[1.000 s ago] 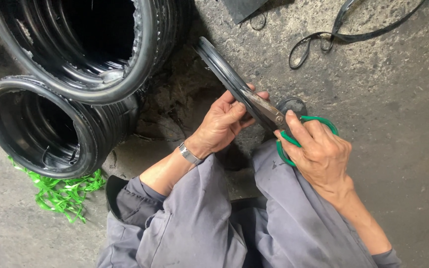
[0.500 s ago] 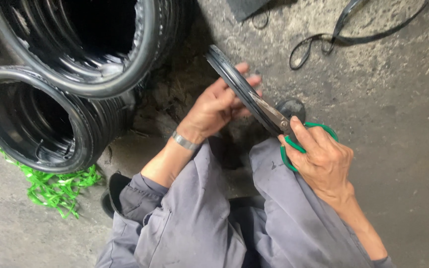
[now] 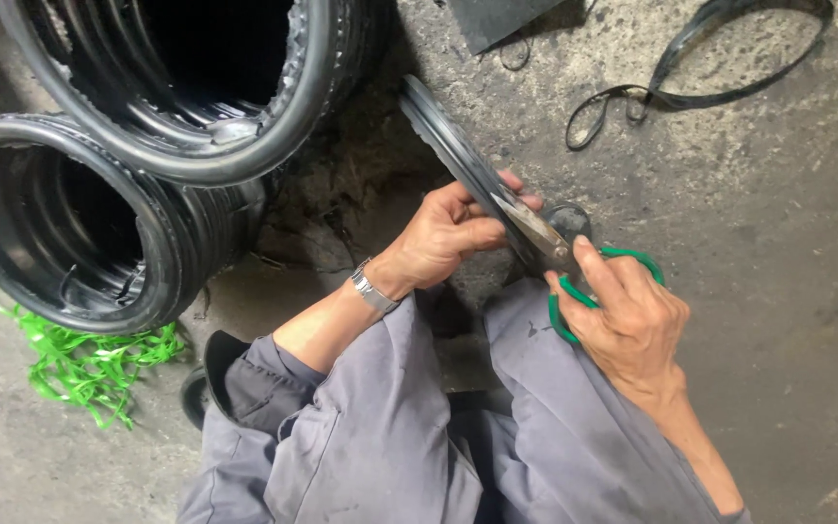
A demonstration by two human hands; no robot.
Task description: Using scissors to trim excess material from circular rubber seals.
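My left hand (image 3: 448, 235) grips a long black rubber strip (image 3: 443, 136) that runs up and to the left from my fingers. A metal wristwatch (image 3: 372, 289) sits on that wrist. My right hand (image 3: 628, 320) holds green-handled scissors (image 3: 574, 257), fingers through the loops. The metal blades lie along the strip just below my left fingers, closed on its edge. Both hands work above my knees, which are in grey trousers (image 3: 419, 427).
Two stacks of black rubber rings stand at the left, a large one (image 3: 196, 97) at the top and a smaller one (image 3: 70, 223) below. Green plastic strapping (image 3: 80, 359) lies beside them. A loose black rubber offcut (image 3: 691, 68) curls on the concrete floor at upper right.
The view has shifted slightly. My left hand has slid a little along the strip and the scissors have followed up its edge.
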